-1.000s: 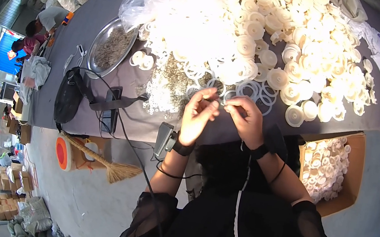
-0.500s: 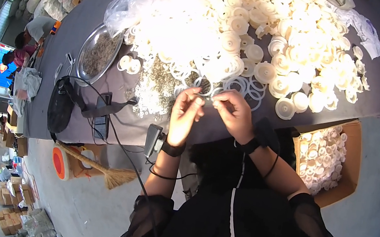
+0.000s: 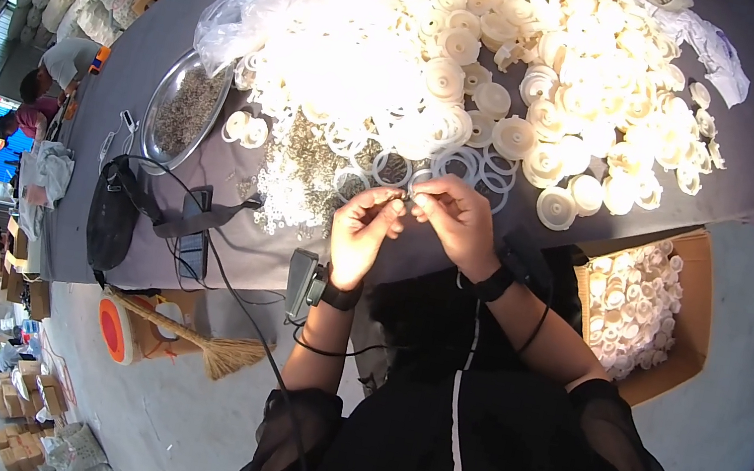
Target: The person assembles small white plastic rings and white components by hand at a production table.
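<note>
My left hand [image 3: 359, 239] and my right hand [image 3: 462, 227] meet over the near part of the table, fingertips almost touching. Each pinches thumb against fingers around something small and dark or clear between them, too tiny to make out. Just beyond the fingertips lie several translucent plastic rings [image 3: 393, 170]. Left of my left hand spreads a pile of small clear and greyish pieces [image 3: 288, 195]. Behind the rings rises a large heap of cream round plastic parts [image 3: 515, 139], partly washed out by glare.
An oval metal tray [image 3: 147, 126] of small greyish pieces stands left, near a black pouch [image 3: 111, 224] and cables. A cardboard box [image 3: 691, 331] of white parts sits below the table at right. A broom [image 3: 225, 355] and bucket [image 3: 115, 327] are below left.
My fingertips have come closer together, the right hand shifting slightly left toward the left one. The whole view has shifted a little.
</note>
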`<action>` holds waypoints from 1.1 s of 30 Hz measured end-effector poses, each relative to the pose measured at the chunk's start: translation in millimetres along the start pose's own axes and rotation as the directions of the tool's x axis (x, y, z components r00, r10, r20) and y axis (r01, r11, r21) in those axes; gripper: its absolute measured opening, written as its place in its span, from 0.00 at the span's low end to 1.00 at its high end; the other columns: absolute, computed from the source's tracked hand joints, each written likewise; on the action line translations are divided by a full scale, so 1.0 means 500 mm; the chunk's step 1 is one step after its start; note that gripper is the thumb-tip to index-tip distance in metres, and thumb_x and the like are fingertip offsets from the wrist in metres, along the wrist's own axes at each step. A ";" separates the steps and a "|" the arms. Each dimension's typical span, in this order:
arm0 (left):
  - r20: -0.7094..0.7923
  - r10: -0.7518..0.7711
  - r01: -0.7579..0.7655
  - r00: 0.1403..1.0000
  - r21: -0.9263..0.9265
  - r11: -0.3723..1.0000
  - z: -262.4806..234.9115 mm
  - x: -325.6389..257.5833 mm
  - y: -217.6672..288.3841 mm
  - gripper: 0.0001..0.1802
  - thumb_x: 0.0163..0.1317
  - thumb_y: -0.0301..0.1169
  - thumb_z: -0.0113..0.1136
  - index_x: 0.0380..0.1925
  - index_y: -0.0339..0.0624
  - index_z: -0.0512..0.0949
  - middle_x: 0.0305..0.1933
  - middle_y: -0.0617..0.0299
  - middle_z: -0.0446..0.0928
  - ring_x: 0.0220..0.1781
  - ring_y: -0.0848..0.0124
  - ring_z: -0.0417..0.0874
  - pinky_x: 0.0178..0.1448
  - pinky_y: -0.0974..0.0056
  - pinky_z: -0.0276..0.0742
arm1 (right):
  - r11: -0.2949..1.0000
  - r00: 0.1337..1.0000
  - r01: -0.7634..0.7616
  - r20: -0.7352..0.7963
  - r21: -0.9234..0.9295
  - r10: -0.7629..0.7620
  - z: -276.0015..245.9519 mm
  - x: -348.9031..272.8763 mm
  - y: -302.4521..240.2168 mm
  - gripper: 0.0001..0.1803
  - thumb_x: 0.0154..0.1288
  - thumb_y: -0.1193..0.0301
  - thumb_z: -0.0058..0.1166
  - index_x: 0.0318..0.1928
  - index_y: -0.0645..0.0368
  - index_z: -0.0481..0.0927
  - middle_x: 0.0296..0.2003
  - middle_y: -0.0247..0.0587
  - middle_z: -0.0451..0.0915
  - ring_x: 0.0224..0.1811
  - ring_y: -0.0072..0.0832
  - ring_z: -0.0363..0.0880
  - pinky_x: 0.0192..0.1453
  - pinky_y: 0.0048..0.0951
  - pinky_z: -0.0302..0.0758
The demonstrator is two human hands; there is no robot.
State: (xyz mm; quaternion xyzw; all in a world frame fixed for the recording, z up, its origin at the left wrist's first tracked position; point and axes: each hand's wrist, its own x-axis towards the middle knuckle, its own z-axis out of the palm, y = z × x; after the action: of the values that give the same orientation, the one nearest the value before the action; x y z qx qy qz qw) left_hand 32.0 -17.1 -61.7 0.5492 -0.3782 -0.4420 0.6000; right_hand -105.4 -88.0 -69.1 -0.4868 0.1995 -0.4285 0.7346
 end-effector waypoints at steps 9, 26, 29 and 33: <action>-0.132 0.330 -0.248 0.935 0.423 0.872 -0.058 0.055 0.011 0.20 0.55 0.24 0.60 0.49 0.35 0.70 0.32 0.65 0.70 0.30 0.79 0.68 0.32 0.74 0.68 | 0.919 0.985 0.135 -0.053 -0.370 -0.166 -0.006 0.012 0.006 0.07 0.57 0.80 0.51 0.38 0.60 0.77 0.31 0.34 0.73 0.30 0.18 0.72 0.34 0.18 0.69; 0.069 0.513 -0.123 0.855 0.990 0.071 -0.349 0.342 0.031 0.13 0.46 0.33 0.61 0.34 0.46 0.80 0.45 0.56 0.73 0.50 0.56 0.70 0.52 0.55 0.66 | 0.746 0.961 0.241 0.048 -0.621 -0.271 -0.016 -0.002 -0.003 0.07 0.54 0.81 0.53 0.35 0.61 0.78 0.31 0.40 0.76 0.31 0.32 0.77 0.33 0.24 0.73; -0.055 0.395 0.123 0.917 0.981 -0.150 -0.353 0.339 0.048 0.07 0.46 0.34 0.60 0.25 0.46 0.81 0.43 0.60 0.74 0.49 0.59 0.71 0.53 0.59 0.66 | 0.716 0.951 0.280 0.084 -0.639 -0.297 -0.021 -0.003 -0.001 0.08 0.54 0.81 0.54 0.36 0.60 0.78 0.31 0.40 0.76 0.30 0.32 0.77 0.31 0.24 0.72; 0.095 0.473 -0.062 0.876 0.994 -0.085 -0.385 0.350 0.041 0.11 0.47 0.33 0.60 0.31 0.43 0.80 0.39 0.57 0.75 0.45 0.57 0.74 0.48 0.57 0.70 | 0.685 0.934 0.335 0.133 -0.647 -0.331 -0.015 0.002 0.002 0.08 0.54 0.81 0.55 0.37 0.60 0.77 0.31 0.41 0.76 0.29 0.32 0.77 0.30 0.25 0.72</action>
State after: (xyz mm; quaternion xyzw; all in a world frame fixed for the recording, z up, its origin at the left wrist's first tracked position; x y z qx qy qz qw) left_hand 271.6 -120.1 -68.1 0.7754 -0.5868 0.1771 0.1518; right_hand -109.8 -92.5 -73.4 -0.7436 0.2442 -0.4546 0.4253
